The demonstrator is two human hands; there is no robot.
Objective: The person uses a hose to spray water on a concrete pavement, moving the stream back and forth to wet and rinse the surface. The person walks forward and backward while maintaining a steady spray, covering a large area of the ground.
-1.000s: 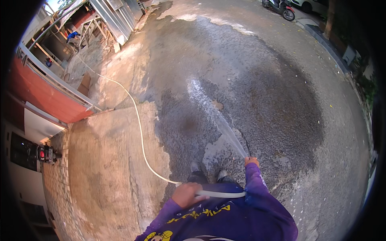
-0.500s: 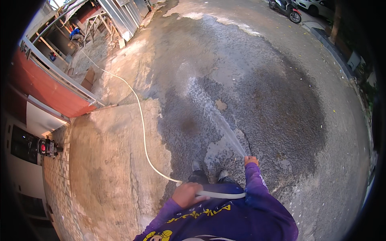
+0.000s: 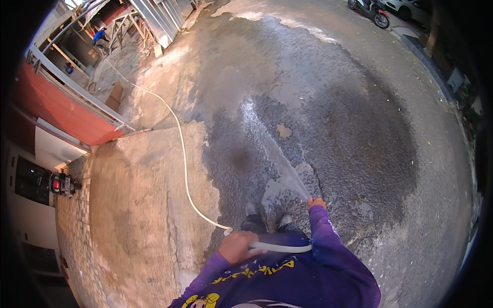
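A: Go on, what's the L hand [image 3: 238,247] doing?

B: Gripping. Fingers are curling snug round the cream garden hose [image 3: 185,169], right in front of the purple sweatshirt [image 3: 287,272].

A: And the R hand [image 3: 316,203]?

B: Reaching out fwd, bunching tight at the spraying end. Hose tip's hiding in there, can't make it out. Water jet [image 3: 280,159] is shooting fwd + a bit L, whitening as it's fanning over the wet asphalt [image 3: 354,128].

A: Where's the rest of the hose running?

B: Btwn the hands it's curving across the sweatshirt, vanishing by the R sleeve [image 3: 323,226]. Past the L hand it's snaking over the tan concrete slab [image 3: 138,205], up twd the bldg site [image 3: 84,56], top L.

A: Anyone else abt?

B: Yep, person in blue [image 3: 99,36] is bending nr a timber frame [image 3: 126,31], far off. One motor scooter [image 3: 380,19] is standing top R, nr a white car [image 3: 403,7].

A: Feet?

B: Both shoes [image 3: 250,208] are resting on the wet asphalt.
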